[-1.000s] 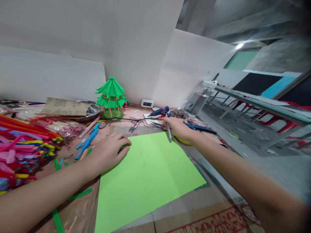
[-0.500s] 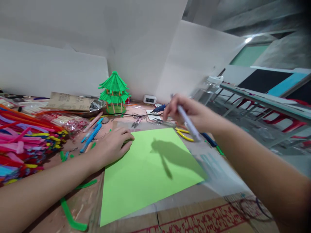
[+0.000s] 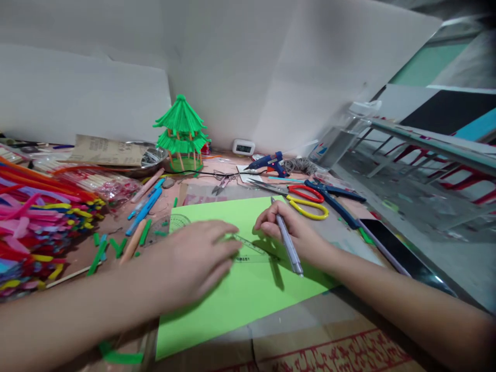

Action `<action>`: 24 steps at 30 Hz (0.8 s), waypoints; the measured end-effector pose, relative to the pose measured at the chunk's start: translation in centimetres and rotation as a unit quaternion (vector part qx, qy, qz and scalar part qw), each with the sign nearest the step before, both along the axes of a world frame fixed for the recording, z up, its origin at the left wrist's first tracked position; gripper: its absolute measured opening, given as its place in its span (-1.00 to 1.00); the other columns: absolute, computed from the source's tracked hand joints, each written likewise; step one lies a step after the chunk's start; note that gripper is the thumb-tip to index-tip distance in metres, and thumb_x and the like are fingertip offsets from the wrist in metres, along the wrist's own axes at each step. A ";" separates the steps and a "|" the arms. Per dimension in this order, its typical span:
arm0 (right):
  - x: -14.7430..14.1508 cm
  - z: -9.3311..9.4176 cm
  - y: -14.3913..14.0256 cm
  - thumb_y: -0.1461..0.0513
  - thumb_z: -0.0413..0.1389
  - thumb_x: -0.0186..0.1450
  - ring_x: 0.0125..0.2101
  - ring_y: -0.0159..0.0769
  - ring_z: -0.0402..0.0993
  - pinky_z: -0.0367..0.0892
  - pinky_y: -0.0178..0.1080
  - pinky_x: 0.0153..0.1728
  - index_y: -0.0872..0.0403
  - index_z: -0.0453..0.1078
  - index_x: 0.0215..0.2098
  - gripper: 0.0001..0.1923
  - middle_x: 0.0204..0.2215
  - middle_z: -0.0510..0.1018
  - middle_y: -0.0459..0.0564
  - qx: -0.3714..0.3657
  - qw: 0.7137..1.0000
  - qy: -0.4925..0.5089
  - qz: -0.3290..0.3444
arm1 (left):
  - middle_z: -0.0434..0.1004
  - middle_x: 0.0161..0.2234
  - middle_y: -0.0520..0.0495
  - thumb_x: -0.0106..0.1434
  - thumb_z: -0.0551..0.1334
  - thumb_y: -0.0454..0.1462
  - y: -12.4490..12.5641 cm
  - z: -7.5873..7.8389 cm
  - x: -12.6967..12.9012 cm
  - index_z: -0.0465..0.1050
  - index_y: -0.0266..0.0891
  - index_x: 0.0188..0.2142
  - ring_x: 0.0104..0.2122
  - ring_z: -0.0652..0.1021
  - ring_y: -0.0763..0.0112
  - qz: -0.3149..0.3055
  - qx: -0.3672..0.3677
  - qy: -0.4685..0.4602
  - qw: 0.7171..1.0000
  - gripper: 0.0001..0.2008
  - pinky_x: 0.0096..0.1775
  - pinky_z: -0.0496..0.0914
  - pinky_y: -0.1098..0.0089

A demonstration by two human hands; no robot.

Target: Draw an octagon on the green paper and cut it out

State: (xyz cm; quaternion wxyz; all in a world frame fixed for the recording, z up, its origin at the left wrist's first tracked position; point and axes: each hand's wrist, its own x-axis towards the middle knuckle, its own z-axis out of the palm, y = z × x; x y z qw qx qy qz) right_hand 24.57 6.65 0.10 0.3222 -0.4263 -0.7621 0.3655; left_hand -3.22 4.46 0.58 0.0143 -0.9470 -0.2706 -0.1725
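- The person was at the marking-out stage, I'd say: a green sheet (image 3: 240, 289) lay flat on the table (image 3: 329, 330) in front of them, with a clear ruler (image 3: 251, 247) resting on it near the middle.
- Left hand (image 3: 194, 263) was spread flat, fingers open and pressing down on the ruler's left end, pinning it and the sheet. Not gripping anything, just holding it down.
- Right hand (image 3: 289, 232) was closed around a pen (image 3: 287, 238), held in a writing pinch. The tip pointed up toward the far edge of the sheet, right at the ruler's right end. Couldn't tell if the tip was actually touching paper.
- A clear protractor (image 3: 170, 225) sat half under the sheet's far left corner, untouched.
- Beyond the sheet: scissors (image 3: 306, 199), a glue gun (image 3: 269, 163), small snips (image 3: 221, 185) and a green pagoda model (image 3: 181, 135) at the back. Big heap of coloured sticks (image 3: 34, 222) off to the left.
- My guess at what the next move needed: keep the ruler dead still under the left hand, then run the pen along its edge in one go. The ruler looked slightly skewed to the sheet's edges, so it may have wanted a nudge first.
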 end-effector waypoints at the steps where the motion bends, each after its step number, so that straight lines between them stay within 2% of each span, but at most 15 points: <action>1: 0.1 -0.5 -0.2 -0.05 0.11 0.46 -0.32 -0.22 0.48 0.39 -0.16 -0.27 -0.02 0.18 -0.27 -0.67 -0.27 0.58 0.02 -0.002 1.000 0.007 -0.004 | 0.50 0.24 -0.14 0.53 0.05 -0.18 -0.8 -0.2 0.4 0.47 -0.14 0.18 0.18 0.53 0.14 -0.029 0.001 0.008 1.000 -0.65 0.13 0.47 0.15; 4: 0.3 -1.4 -0.3 -0.08 0.09 0.47 -0.33 -0.23 0.47 0.40 -0.16 -0.27 -0.01 0.20 -0.27 -0.64 -0.28 0.57 0.02 -0.013 0.999 0.032 -0.009 | 0.46 0.29 -0.14 0.54 0.07 -0.07 -2.3 -1.4 0.8 0.45 -0.22 0.23 0.23 0.50 0.14 -0.059 0.011 0.025 0.998 -0.57 0.18 0.43 0.21; 8: 0.6 -1.3 -0.5 -0.03 0.08 0.51 -0.32 -0.23 0.53 0.41 -0.19 -0.29 0.00 0.25 -0.25 -0.69 -0.30 0.62 0.02 0.002 0.999 0.041 0.009 | 0.54 0.21 -0.23 0.56 0.04 -0.14 -3.1 -2.6 -0.3 0.48 -0.28 0.18 0.16 0.57 0.10 -0.038 0.027 0.036 0.998 -0.61 0.13 0.46 0.16; 11: 0.8 -1.1 -1.2 0.06 0.05 0.54 -0.31 -0.25 0.57 0.42 -0.22 -0.28 0.02 0.34 -0.22 -0.76 -0.28 0.66 0.02 0.085 0.993 0.010 0.078 | 0.59 0.16 -0.21 0.55 0.00 -0.26 -3.7 -2.5 -0.8 0.51 -0.27 0.11 0.10 0.62 0.10 -0.004 0.042 0.046 0.998 -0.65 0.03 0.49 0.16; 13: 0.7 -0.9 -1.7 0.10 0.05 0.55 -0.28 -0.25 0.58 0.43 -0.22 -0.25 0.03 0.37 -0.20 -0.79 -0.24 0.68 0.05 0.152 0.978 -0.003 0.143 | 0.59 0.16 -0.16 0.51 0.00 -0.33 -4.1 -2.3 -0.6 0.51 -0.25 0.10 0.09 0.62 0.11 0.013 0.063 0.055 0.996 -0.64 0.03 0.46 0.16; 16: 0.4 -0.5 -2.1 0.11 0.03 0.57 -0.23 -0.24 0.58 0.44 -0.20 -0.20 0.05 0.37 -0.16 -0.79 -0.19 0.68 0.10 0.206 0.956 -0.036 0.205 | 0.60 0.15 -0.10 0.48 0.01 -0.33 -4.4 -2.5 -0.1 0.52 -0.22 0.07 0.10 0.59 0.17 0.023 0.104 0.056 0.993 -0.65 0.09 0.35 0.17; 19: 0.2 -0.2 -2.2 0.13 0.00 0.58 -0.21 -0.24 0.56 0.43 -0.20 -0.17 0.05 0.36 -0.14 -0.80 -0.18 0.67 0.10 0.223 0.949 -0.057 0.216 | 0.61 0.13 -0.08 0.54 -0.05 -0.27 -4.3 -3.1 0.0 0.51 -0.22 0.05 0.13 0.54 0.20 0.029 0.119 0.064 0.990 -0.64 0.18 0.22 0.16; 24: 0.3 0.1 -2.3 0.25 0.11 0.51 -0.21 -0.22 0.55 0.39 -0.19 -0.17 0.08 0.35 -0.15 -0.94 -0.14 0.67 0.12 0.245 0.935 -0.090 0.239 | 0.53 0.20 -0.10 0.58 -0.18 -0.26 -4.2 -4.0 -0.1 0.41 -0.23 0.10 0.24 0.42 0.17 0.029 0.109 0.070 0.991 -0.58 0.34 0.00 0.14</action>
